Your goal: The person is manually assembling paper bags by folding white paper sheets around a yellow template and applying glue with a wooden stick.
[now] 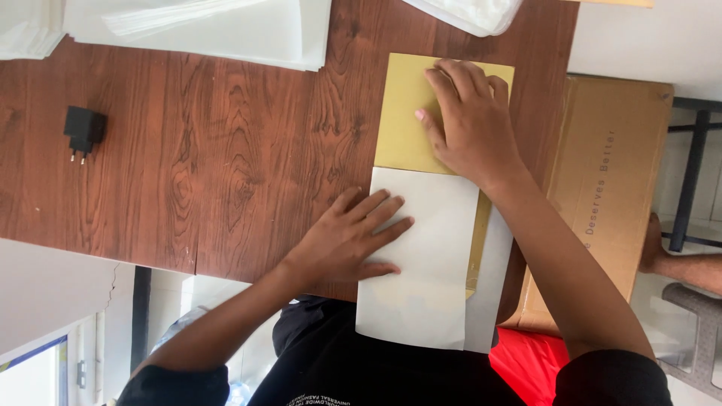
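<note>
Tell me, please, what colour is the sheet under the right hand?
Gold sheet, best seen in the head view.

Setting: a small packing or craft workspace, informal rather than industrial. Indicators: a wood-grain laminate table (188, 150) used as the work surface; stacks of white translucent sheets (218, 26) at its far edge; a brown corrugated carton (613, 173) standing just beside the table; a black plug-in charger (83, 131) lying loose on the tabletop; white tiled floor (647, 37) and a dark metal furniture leg (688, 180) beyond the carton
</note>
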